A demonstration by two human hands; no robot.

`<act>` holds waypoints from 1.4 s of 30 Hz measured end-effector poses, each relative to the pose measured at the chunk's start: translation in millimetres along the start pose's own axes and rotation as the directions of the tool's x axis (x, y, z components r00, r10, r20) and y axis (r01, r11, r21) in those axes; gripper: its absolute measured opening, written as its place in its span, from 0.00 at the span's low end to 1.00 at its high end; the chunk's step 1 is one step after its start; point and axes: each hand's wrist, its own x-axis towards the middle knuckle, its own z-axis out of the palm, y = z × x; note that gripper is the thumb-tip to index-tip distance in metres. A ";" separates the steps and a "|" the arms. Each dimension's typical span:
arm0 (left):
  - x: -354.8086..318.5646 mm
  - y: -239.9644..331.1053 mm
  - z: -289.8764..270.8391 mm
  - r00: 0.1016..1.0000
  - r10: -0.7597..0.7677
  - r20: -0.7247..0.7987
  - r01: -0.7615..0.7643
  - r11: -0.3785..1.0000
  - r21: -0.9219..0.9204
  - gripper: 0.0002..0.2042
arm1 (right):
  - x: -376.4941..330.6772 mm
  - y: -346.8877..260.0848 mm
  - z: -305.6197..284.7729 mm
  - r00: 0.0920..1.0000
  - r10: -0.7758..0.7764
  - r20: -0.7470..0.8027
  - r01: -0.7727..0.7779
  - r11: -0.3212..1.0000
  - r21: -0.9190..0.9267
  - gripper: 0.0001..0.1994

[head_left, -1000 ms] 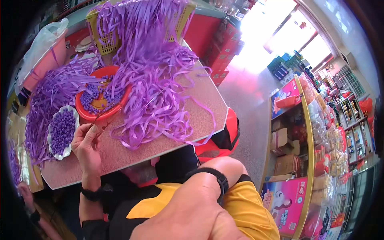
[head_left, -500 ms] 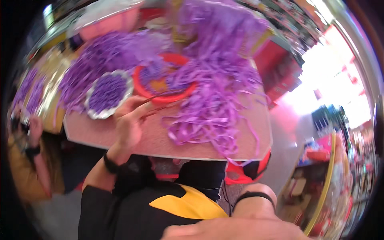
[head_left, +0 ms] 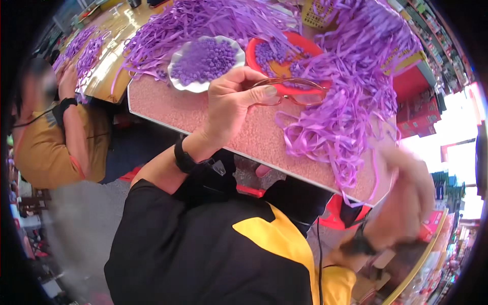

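A pair of thin brown-rimmed eyeglasses [head_left: 287,96] is pinched between the thumb and fingers of my left hand [head_left: 227,104], above the pink table [head_left: 178,109]. Behind that hand stands a white scalloped bowl [head_left: 184,86] heaped with small purple pieces. Past the glasses is a red basin [head_left: 251,57], holding more purple pieces and something orange. A tangle of purple ribbons [head_left: 325,145] lies to their right, hanging over the near edge. My right hand [head_left: 412,178] is beside the table's right corner, nearest the ribbon ends; motion smears its fingers.
More purple ribbons [head_left: 203,20] are piled at the back. At left, another person's hand [head_left: 66,84] is at a shiny yellowish table [head_left: 109,76] with ribbon bundles. Red boxes [head_left: 419,109] stand beyond the right edge. A yellow-edged shelf [head_left: 422,259] is at lower right.
My right hand has gone from low in front of me up to the table's right corner. My left hand still holds the glasses. The whole view has shifted, so the table appears farther right.
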 end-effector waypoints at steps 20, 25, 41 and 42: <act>-9.7 7.6 8.6 0.939 0.097 0.329 -0.203 0.930 0.307 0.10 | 56.6 59.8 67.9 0.545 0.340 0.766 -0.682 0.711 0.169 0.16; -9.4 5.2 10.1 0.885 0.219 0.412 -0.361 0.880 0.309 0.10 | 48.5 75.0 58.6 0.452 0.390 0.802 -0.731 0.677 0.082 0.18; -1.0 4.7 4.6 0.739 -0.317 0.594 0.457 0.884 -0.097 0.08 | -2.7 83.6 44.8 0.688 0.390 0.612 -0.686 0.624 0.374 0.10; -0.2 2.6 2.2 0.714 -0.331 0.617 0.508 0.851 -0.132 0.08 | -4.2 78.3 43.2 0.712 0.387 0.586 -0.583 0.791 0.186 0.08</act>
